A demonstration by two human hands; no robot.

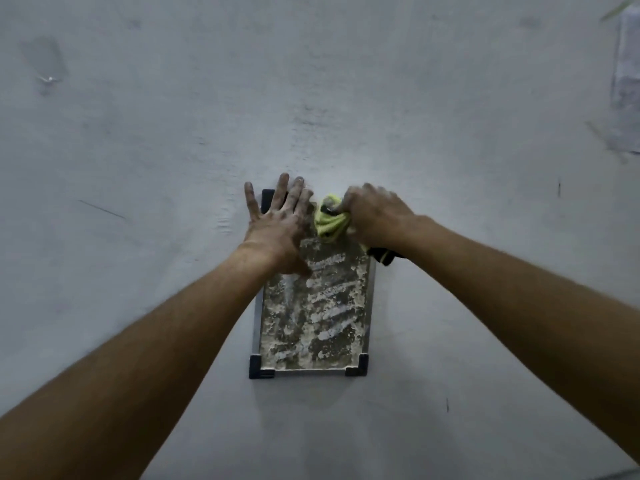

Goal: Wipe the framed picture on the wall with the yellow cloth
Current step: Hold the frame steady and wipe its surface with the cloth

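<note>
While the flat, spread left hand (277,223) steadies the dusty grey-framed picture (311,313) on the pale wall (346,98), the right hand (375,214) squeezes the soft, bunched yellow cloth (330,221) at its top. The picture looks light and wobbly; holding its edge seems wise.

No text, label, brand, number or sign can be read anywhere here. The dust-streaked picture in its grey frame with black corner pieces (313,313) shows only pale smears, and the grey plastered wall (346,98) bears only scuffs.
</note>
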